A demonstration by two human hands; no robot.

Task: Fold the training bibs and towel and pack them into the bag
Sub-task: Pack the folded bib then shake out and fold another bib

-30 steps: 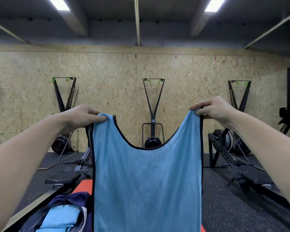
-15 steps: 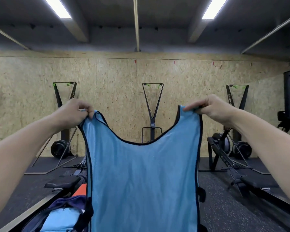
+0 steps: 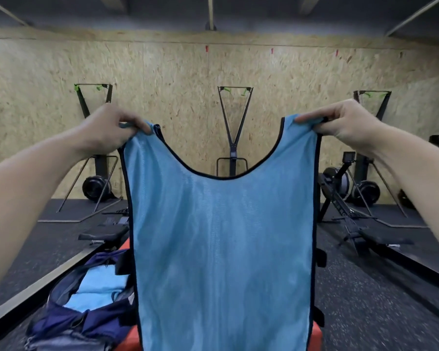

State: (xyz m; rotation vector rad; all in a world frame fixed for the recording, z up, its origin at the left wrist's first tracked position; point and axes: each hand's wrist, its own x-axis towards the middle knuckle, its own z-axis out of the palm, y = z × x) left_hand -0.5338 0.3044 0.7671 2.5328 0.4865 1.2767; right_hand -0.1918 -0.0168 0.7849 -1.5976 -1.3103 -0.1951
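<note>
The blue mesh bib now hangs flatter and wider than a moment ago, its shoulder straps pulled further apart above the open navy bag at lower left, the left hand and right hand each pinching one strap, likely ready to fold.

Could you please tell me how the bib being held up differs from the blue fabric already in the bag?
The held bib hangs spread out full-length, pinched at its shoulder straps by the left hand and right hand; the fabric in the bag lies bunched and untouched. The bib shows dark trim; the fabric shows none. Both are light blue.
</note>
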